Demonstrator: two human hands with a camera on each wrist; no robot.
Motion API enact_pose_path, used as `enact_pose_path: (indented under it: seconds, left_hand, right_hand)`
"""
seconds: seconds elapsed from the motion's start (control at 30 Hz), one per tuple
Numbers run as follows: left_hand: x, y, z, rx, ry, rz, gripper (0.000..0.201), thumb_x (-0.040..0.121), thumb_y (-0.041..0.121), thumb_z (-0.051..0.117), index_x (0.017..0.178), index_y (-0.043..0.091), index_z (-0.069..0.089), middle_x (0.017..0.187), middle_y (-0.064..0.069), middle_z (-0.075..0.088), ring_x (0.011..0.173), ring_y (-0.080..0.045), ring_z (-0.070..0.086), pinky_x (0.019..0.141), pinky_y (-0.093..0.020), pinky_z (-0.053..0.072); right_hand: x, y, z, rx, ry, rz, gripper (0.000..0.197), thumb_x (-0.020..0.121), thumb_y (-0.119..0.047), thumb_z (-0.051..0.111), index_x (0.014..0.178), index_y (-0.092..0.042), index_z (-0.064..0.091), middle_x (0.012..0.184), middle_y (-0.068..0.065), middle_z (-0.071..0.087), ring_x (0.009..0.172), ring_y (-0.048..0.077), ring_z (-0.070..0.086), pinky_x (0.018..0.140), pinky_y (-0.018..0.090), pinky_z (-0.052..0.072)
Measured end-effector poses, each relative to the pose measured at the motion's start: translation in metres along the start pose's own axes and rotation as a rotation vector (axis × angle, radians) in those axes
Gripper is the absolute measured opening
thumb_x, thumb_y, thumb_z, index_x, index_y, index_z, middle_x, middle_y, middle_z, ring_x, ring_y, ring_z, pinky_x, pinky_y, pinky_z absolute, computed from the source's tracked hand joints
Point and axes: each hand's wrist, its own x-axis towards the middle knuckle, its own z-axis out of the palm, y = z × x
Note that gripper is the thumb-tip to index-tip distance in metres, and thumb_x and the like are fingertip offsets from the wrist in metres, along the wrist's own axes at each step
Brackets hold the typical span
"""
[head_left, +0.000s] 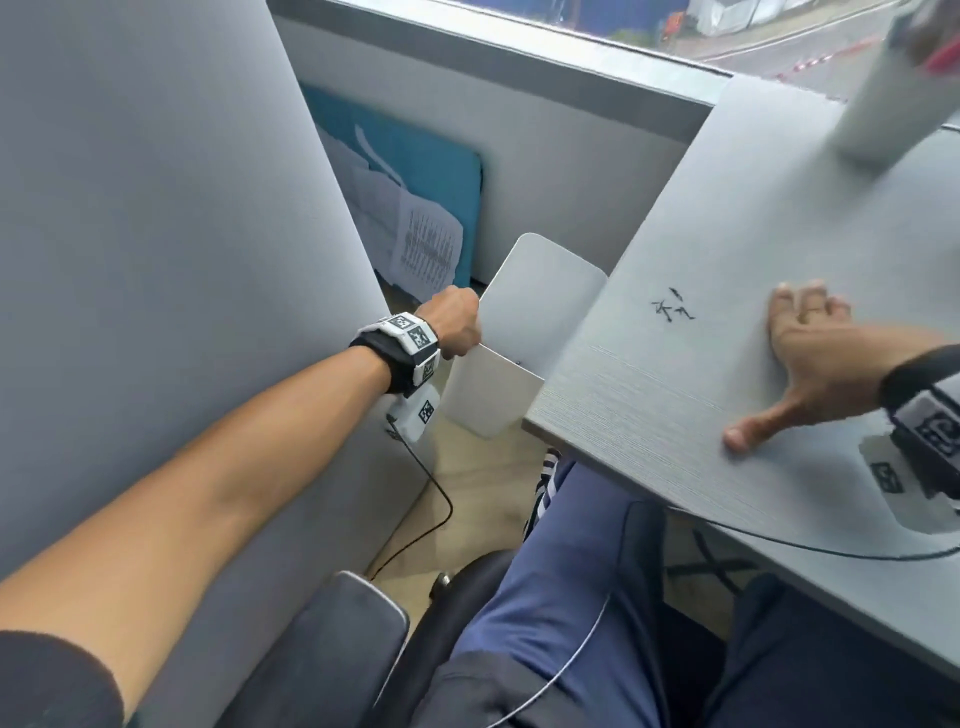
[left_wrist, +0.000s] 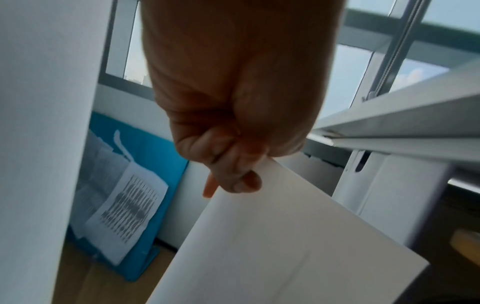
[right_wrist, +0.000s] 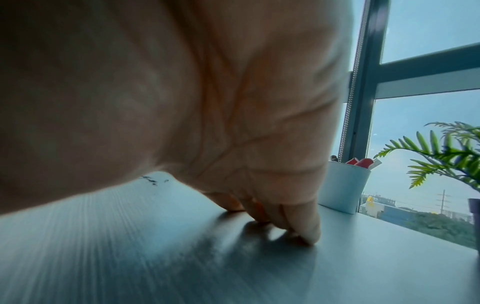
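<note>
My left hand (head_left: 461, 327) reaches down beside the desk and grips the top edge of a white panel (head_left: 488, 392), which looks like the front of the white cabinet (head_left: 543, 299) standing under the desk edge. In the left wrist view the fingers (left_wrist: 241, 181) curl over the panel's (left_wrist: 272, 246) upper corner, thumb hidden behind it. My right hand (head_left: 810, 353) lies flat on the grey desk (head_left: 727, 218), fingers spread and thumb out toward the front edge. The right wrist view shows its fingertips (right_wrist: 306, 230) pressing on the desk top (right_wrist: 182, 267).
A grey partition (head_left: 156, 208) stands close on the left. A blue bag with papers (head_left: 421, 218) leans against the wall behind the cabinet. Black ink marks (head_left: 672, 307) are on the desk; a white pot (right_wrist: 342, 185) and a plant (right_wrist: 446, 152) stand near the window. A chair armrest (head_left: 343, 639) is below.
</note>
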Motion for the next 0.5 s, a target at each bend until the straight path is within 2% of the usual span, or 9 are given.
enact_pose_path:
  seconds: [0.13, 0.23, 0.37, 0.5]
  left_hand:
    - [-0.017, 0.019, -0.022, 0.039, 0.084, 0.043, 0.022, 0.081, -0.001, 0.052, 0.060, 0.003, 0.057, 0.055, -0.011, 0.061, 0.058, -0.030, 0.068, 0.060, -0.039, 0.061]
    - [-0.031, 0.029, -0.030, 0.051, 0.135, 0.065, 0.027, 0.083, -0.001, 0.050, 0.056, 0.003, 0.054, 0.051, -0.011, 0.056, 0.058, -0.032, 0.067, 0.058, -0.038, 0.059]
    - [-0.045, 0.033, -0.036, 0.053, 0.162, 0.077, 0.030, 0.087, 0.003, 0.047, 0.058, 0.000, 0.056, 0.052, -0.013, 0.060, 0.058, -0.032, 0.069, 0.055, -0.035, 0.058]
    - [-0.059, 0.033, -0.039, 0.083, 0.192, 0.088, 0.029, 0.088, 0.005, 0.044, 0.066, -0.004, 0.060, 0.055, -0.016, 0.062, 0.052, -0.032, 0.065, 0.048, -0.027, 0.046]
  right_hand:
    - [-0.004, -0.013, 0.007, 0.017, 0.018, -0.006, 0.179, 0.016, -0.108, 0.032, 0.145, 0.000, -0.030, 0.152, 0.027, -0.032, 0.145, 0.044, -0.018, 0.121, 0.052, 0.003]
    - [-0.007, -0.036, 0.010, 0.049, 0.060, -0.060, 0.172, 0.027, -0.106, 0.035, 0.145, 0.003, -0.029, 0.152, 0.025, -0.033, 0.145, 0.042, -0.021, 0.122, 0.049, -0.001]
    - [-0.011, -0.075, 0.010, 0.060, 0.102, -0.102, 0.159, 0.046, -0.102, 0.038, 0.146, 0.003, -0.027, 0.153, 0.025, -0.033, 0.145, 0.041, -0.022, 0.122, 0.049, -0.001]
    - [-0.011, -0.105, 0.006, 0.108, 0.140, -0.130, 0.150, 0.056, -0.098, 0.041, 0.148, 0.001, -0.024, 0.155, 0.021, -0.030, 0.147, 0.037, -0.021, 0.122, 0.047, -0.002]
